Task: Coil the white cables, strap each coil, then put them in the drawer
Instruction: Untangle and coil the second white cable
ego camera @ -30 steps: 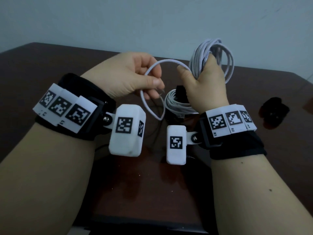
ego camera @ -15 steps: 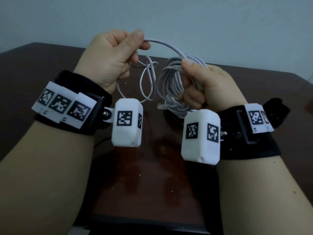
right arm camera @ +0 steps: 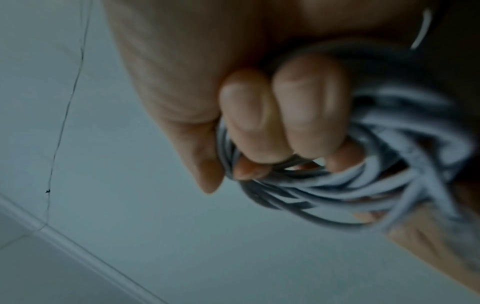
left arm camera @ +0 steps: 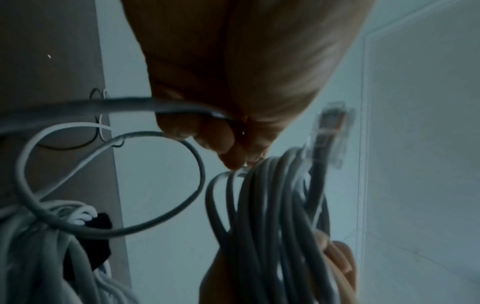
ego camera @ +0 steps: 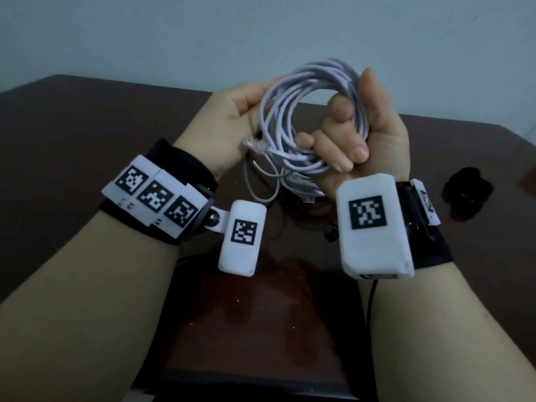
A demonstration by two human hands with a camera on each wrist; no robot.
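Cable coil (ego camera: 313,117) held up over table (ego camera: 87,117)
Right hand (ego camera: 368,132) fisted round coil; left hand (ego camera: 232,117) pinches a strand beside it

A dark brown table (ego camera: 87,117) stands against a pale wall (ego camera: 203,33); a small black object (ego camera: 467,195) lies at its right side.

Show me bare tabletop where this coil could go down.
Bare table lies left of the left hand, and nearest the body between the forearms. Crowded: cables lie under the coil gripped by the right hand; a black object sits far right.
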